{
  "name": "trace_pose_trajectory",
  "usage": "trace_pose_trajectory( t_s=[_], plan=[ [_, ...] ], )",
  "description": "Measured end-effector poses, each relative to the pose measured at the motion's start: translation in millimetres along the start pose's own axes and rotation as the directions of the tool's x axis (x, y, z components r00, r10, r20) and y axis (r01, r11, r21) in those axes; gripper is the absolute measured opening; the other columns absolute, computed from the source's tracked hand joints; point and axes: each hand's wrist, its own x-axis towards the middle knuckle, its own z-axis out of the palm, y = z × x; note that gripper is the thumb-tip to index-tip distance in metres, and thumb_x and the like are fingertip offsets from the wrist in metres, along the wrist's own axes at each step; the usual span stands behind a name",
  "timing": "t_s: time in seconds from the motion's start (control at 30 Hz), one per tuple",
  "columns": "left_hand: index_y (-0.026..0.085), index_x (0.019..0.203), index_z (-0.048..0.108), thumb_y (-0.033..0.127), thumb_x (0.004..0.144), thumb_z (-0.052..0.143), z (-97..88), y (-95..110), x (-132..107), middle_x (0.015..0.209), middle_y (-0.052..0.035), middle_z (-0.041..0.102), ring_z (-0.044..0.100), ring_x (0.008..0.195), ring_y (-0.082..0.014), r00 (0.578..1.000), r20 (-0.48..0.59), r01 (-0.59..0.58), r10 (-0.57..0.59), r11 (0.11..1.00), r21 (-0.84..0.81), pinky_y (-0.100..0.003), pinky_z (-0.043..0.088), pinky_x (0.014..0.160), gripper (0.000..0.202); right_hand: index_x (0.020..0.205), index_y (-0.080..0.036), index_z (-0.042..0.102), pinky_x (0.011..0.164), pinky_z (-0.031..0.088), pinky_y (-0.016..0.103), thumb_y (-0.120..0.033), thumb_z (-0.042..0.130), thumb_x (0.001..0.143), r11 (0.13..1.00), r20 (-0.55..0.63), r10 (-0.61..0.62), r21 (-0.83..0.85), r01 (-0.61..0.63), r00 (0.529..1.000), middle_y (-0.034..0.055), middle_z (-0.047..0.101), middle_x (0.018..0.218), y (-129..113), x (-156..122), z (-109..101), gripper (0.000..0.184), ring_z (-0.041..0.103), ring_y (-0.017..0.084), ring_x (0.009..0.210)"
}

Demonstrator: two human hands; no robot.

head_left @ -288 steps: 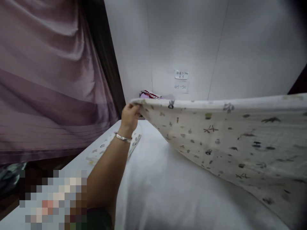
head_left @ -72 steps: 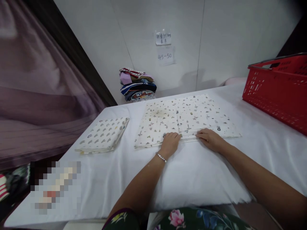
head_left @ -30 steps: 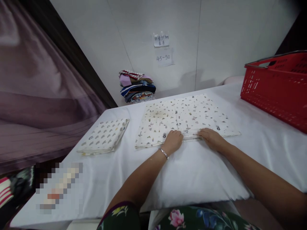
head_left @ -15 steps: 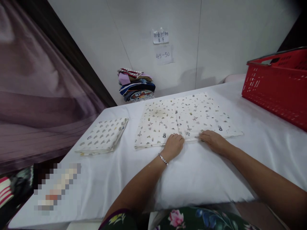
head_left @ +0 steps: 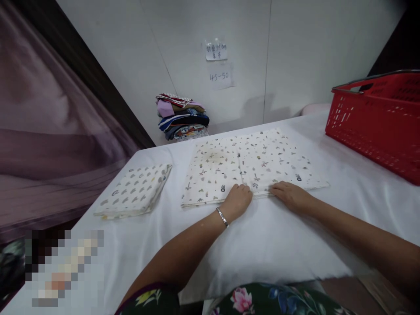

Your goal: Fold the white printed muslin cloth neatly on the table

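Both hands rest at the near edge of a folded white printed cloth [head_left: 213, 170], which lies flat across the middle of the white-covered tabletop [head_left: 131, 249]. The left hand [head_left: 236, 202] (a silver bangle [head_left: 222, 217] at its wrist) and the right hand [head_left: 291, 196] have curled fingers on that edge, a little apart; whether they pinch the fabric, I cannot tell. A smaller folded cloth [head_left: 136, 190] lies to the left, and a red plastic basket [head_left: 377, 127] stands to the right.
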Motion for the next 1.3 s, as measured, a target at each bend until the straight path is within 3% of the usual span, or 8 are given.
trace_pose_trajectory(
  t_s=[0.17,0.3,0.47,0.57,0.67,0.77,0.97,1.3],
  plan=[
    [0.013,0.085,0.054,0.005,0.084,0.039,-3.4,0,8,0.086,-0.0101,0.054,0.049,0.083,-0.0217,1.000,0.021,0.021,-0.021,1.000,0.001,-0.035,0.034,0.070,0.017,0.105,-0.015,0.060,0.076,0.044,0.035,-0.018,0.030,0.093,0.998,0.027,-0.038,-0.046,0.039,0.999,0.0112,0.059,0.101,-1,8,-6,0.033,0.052,0.021,0.087],
    [0.014,0.086,0.052,0.004,0.079,0.044,-2.0,-3,4,0.087,-0.0080,0.053,0.048,0.082,-0.0209,0.994,-0.052,0.094,-0.097,0.995,-0.043,-0.034,0.035,0.071,0.014,0.097,-0.017,0.061,0.073,0.043,0.032,-0.016,0.029,0.092,0.998,-0.002,-0.008,-0.057,0.008,1.000,0.0092,0.059,0.092,-2,6,-12,0.032,0.052,0.019,0.082],
    [0.015,0.086,0.051,0.002,0.076,0.046,2.7,-6,0,0.088,-0.0066,0.053,0.047,0.083,-0.0200,0.991,-0.058,0.118,-0.123,0.989,-0.092,-0.033,0.036,0.072,0.017,0.104,-0.016,0.059,0.073,0.043,0.034,-0.013,0.033,0.089,0.994,0.001,-0.018,-0.106,0.018,1.000,0.0105,0.059,0.101,4,2,-12,0.030,0.053,0.021,0.088],
    [0.015,0.085,0.052,0.004,0.078,0.045,-9.2,-19,9,0.087,-0.0066,0.053,0.047,0.082,-0.0200,0.984,-0.090,0.148,-0.156,0.985,-0.091,-0.034,0.036,0.072,0.014,0.097,-0.017,0.061,0.071,0.044,0.035,-0.014,0.032,0.089,0.996,0.003,-0.005,-0.084,0.005,1.000,0.0099,0.060,0.096,11,15,-26,0.030,0.054,0.022,0.085],
    [0.016,0.087,0.053,0.007,0.081,0.044,-23.9,-32,19,0.089,-0.0082,0.054,0.048,0.087,-0.0216,0.956,-0.168,0.229,-0.240,0.970,-0.080,-0.037,0.035,0.076,0.014,0.098,-0.017,0.062,0.074,0.045,0.037,-0.017,0.035,0.088,0.992,-0.097,0.087,-0.081,-0.095,0.992,0.0115,0.061,0.095,17,32,-47,0.029,0.054,0.023,0.088],
    [0.015,0.079,0.053,0.006,0.078,0.046,-24.9,-33,18,0.082,-0.0074,0.054,0.049,0.080,-0.0202,0.990,-0.066,0.116,-0.122,0.988,-0.098,-0.036,0.036,0.075,0.012,0.090,-0.021,0.063,0.069,0.046,0.032,-0.021,0.034,0.090,0.996,-0.031,0.092,-0.019,-0.093,0.995,0.0072,0.062,0.087,18,35,-56,0.029,0.057,0.019,0.079],
    [0.016,0.083,0.052,0.010,0.079,0.047,-17.1,-27,5,0.085,-0.0066,0.053,0.049,0.082,-0.0192,0.989,-0.086,0.109,-0.124,0.982,-0.155,-0.035,0.037,0.075,0.009,0.093,-0.023,0.062,0.067,0.045,0.032,-0.024,0.034,0.090,0.997,0.020,0.061,0.041,-0.062,0.998,0.0067,0.061,0.090,17,18,-45,0.027,0.056,0.021,0.081],
    [0.018,0.090,0.049,0.007,0.077,0.048,7.3,-1,-9,0.093,-0.0044,0.053,0.048,0.087,-0.0191,0.988,-0.013,0.147,-0.155,0.958,-0.245,-0.033,0.041,0.075,0.017,0.088,-0.019,0.061,0.068,0.041,0.033,-0.007,0.033,0.083,0.999,0.062,0.038,-0.005,-0.037,0.997,0.0074,0.058,0.083,-5,4,-32,0.030,0.051,0.020,0.075]
  ],
)
